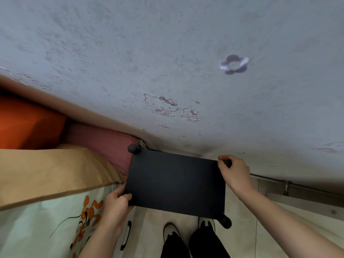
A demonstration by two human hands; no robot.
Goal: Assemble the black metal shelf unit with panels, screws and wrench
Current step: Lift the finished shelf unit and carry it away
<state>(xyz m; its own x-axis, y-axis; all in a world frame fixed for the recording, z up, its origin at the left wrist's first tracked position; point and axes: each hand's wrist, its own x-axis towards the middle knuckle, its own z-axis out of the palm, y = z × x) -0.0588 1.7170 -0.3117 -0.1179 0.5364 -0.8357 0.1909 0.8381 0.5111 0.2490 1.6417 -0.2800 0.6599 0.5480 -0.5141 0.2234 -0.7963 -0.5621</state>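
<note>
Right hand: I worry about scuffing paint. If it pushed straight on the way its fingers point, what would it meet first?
The right hand grips the shelf unit at its far corner; straight on, it would probably meet the grey wall first, though depth is unclear.

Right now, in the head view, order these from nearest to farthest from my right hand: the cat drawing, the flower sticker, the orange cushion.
From the right hand, at the far right corner of the black panel:
1. Cat drawing, on the wall, up and to the left.
2. Flower sticker, higher on the wall, nearly straight above.
3. Orange cushion, far left edge.
</note>
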